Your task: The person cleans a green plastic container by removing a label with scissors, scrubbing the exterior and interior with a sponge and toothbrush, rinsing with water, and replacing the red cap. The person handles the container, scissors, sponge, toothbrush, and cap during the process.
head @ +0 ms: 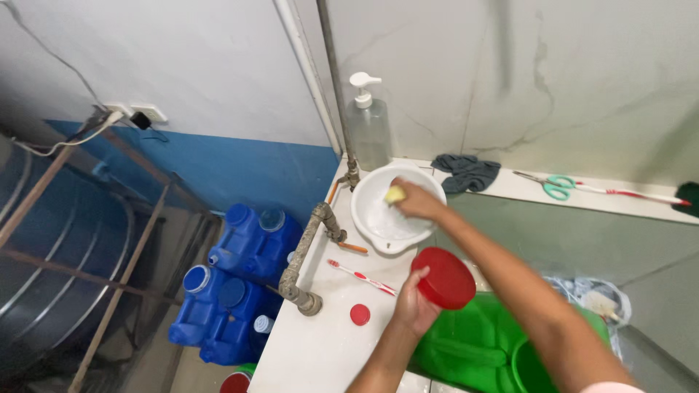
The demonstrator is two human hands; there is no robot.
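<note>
My left hand (413,306) holds a round red lid (443,278) up by its edge, over the white ledge (320,349). My right hand (416,199) reaches into a white bowl (368,200) and grips a small yellow sponge (395,194) against the bowl's inside. Below my right forearm sits a green plastic container (473,346) with a round opening at its lower right.
A clear pump bottle (368,125) stands behind the bowl. A red-and-white toothbrush (362,276), a small red cap (360,314) and a rusty tap (306,255) are on the ledge. A grey cloth (466,172), scissors (561,186) lie further back. Blue jerrycans (237,284) stand below left.
</note>
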